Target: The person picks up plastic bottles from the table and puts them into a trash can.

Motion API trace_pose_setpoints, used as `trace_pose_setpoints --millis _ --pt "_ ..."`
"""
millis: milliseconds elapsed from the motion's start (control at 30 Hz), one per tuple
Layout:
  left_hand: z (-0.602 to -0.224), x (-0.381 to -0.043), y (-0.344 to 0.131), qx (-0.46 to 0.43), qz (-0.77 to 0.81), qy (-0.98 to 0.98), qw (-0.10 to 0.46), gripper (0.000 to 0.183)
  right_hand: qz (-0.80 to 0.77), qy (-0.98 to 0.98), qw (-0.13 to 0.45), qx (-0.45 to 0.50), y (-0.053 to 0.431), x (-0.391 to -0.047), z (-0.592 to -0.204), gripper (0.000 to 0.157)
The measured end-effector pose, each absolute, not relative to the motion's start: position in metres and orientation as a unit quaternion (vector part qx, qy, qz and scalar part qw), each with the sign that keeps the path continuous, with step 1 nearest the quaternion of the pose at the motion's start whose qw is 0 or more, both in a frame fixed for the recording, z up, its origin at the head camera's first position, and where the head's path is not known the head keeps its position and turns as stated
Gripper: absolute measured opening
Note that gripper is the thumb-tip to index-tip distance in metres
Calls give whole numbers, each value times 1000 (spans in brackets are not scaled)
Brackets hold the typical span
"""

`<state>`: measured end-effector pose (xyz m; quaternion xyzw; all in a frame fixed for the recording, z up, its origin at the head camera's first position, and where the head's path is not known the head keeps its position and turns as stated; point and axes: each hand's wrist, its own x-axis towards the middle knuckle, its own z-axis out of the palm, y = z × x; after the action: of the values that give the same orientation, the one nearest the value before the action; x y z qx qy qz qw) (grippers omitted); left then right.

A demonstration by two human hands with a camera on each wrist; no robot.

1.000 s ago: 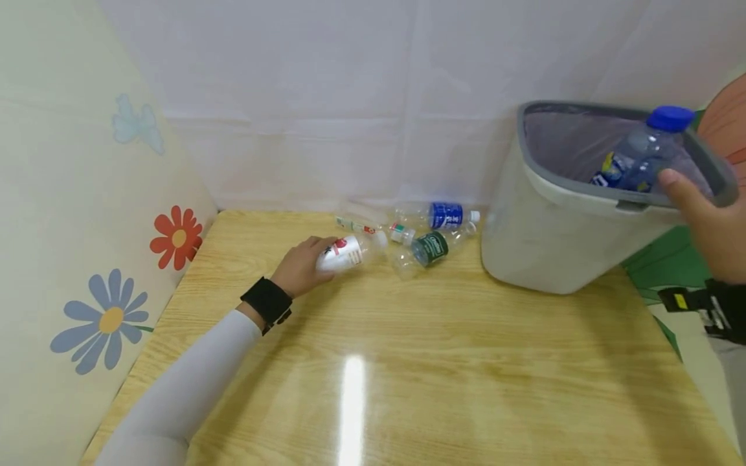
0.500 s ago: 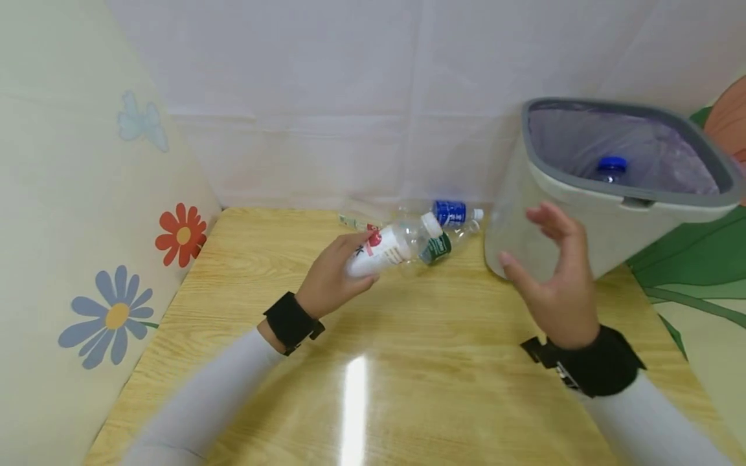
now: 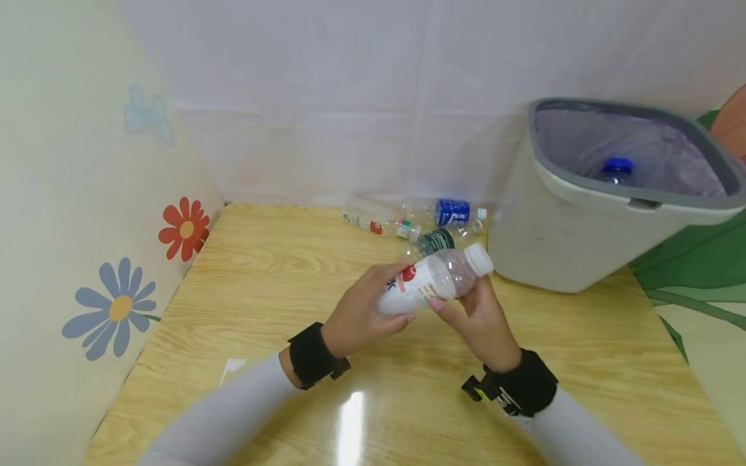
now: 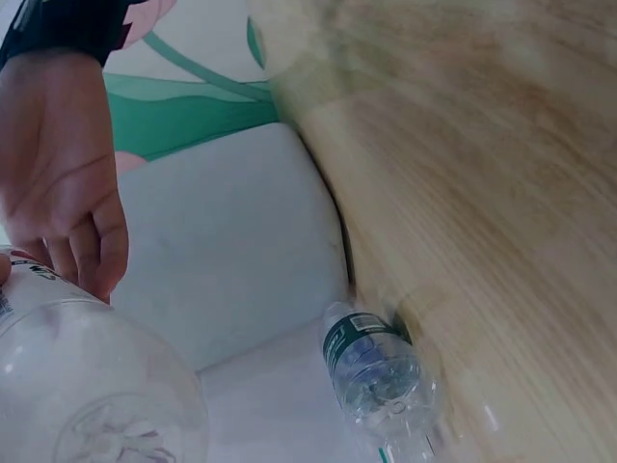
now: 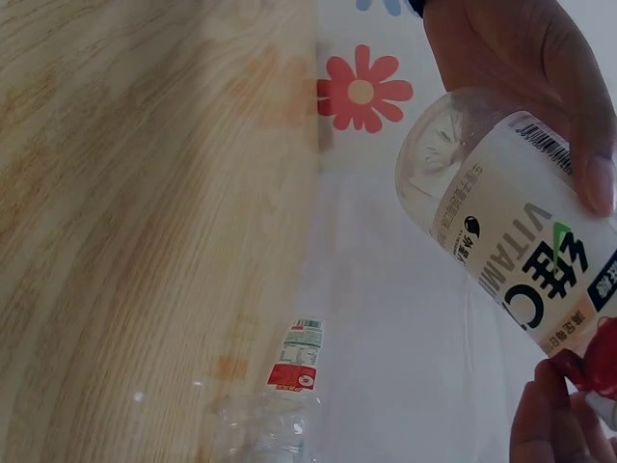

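A clear plastic bottle [image 3: 434,281] with a white label, red fruit picture and white cap is held tilted above the table, cap up to the right. Around its lower part, my left hand [image 3: 367,301] grips the label. My right hand [image 3: 482,320] holds it from the near side below the cap, thumb on the label; its other fingers are partly hidden behind the bottle. In the left wrist view, the bottle's base [image 4: 116,434] fills the lower left corner, with my right hand [image 4: 63,159] beyond. The right wrist view shows the label [image 5: 525,236] close up.
On the wooden table [image 3: 280,259], several empty bottles lie at the back: one blue-labelled [image 3: 452,212], one green-labelled [image 3: 437,241], one with a red and green label [image 3: 375,227]. A grey-rimmed bin [image 3: 559,233] at right contains a blue-capped bottle [image 3: 618,169].
My right hand let a blue-capped bottle go into the bin, then came left to the white-capped bottle. My left hand lifted that bottle off the table and brought it right and nearer.
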<state>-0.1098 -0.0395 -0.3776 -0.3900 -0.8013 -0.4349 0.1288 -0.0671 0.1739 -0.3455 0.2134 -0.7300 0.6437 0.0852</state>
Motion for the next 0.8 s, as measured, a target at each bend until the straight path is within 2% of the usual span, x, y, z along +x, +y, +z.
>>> trace_pose_setpoints --millis 167,533,800 --pt "-381 -105 -38 -401 -428 -799 132 74 660 -714 82 218 172 -69 -355 69" --pt "-383 -107 -40 -417 -414 -797 142 78 637 -737 76 213 165 -61 -333 63" --pt "-382 -128 -48 -443 -382 -792 173 90 658 -709 122 222 187 -74 -323 66"
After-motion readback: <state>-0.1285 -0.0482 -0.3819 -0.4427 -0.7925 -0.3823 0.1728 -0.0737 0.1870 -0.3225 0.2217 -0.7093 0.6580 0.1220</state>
